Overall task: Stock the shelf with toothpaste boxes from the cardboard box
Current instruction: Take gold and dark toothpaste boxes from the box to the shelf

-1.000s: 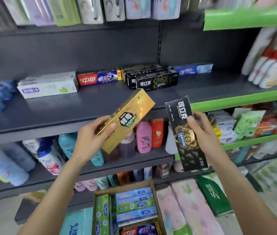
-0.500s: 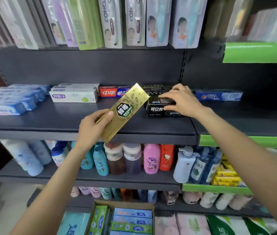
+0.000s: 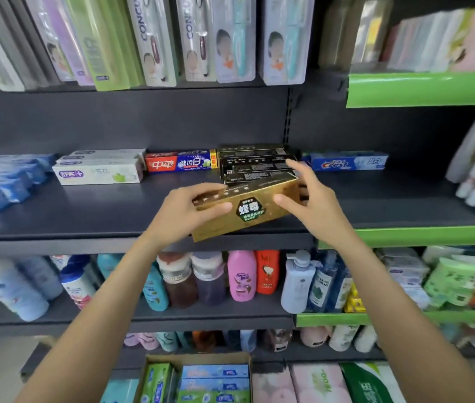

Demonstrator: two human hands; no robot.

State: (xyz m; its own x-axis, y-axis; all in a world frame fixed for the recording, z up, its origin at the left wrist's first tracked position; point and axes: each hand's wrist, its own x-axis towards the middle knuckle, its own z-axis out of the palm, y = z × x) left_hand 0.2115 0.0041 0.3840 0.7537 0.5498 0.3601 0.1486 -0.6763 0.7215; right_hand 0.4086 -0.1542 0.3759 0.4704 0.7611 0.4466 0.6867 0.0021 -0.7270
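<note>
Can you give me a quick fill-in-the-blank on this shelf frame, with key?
1. Both hands hold the ____-coloured toothpaste box.
2. The left hand grips the box's ____ end.
3. Directly behind it sit ____ toothpaste boxes.
4. The cardboard box sits ____ the shelves.

Missing: gold; left; black; below

bright, even light from overhead; soft shadows lie under the dark shelf (image 3: 90, 216) lip. glare streaks the hanging packs above it. wide-angle bending curves the shelf ends. motion blur smears goods at its far left and right and below it; its centre stays sharpest.
</note>
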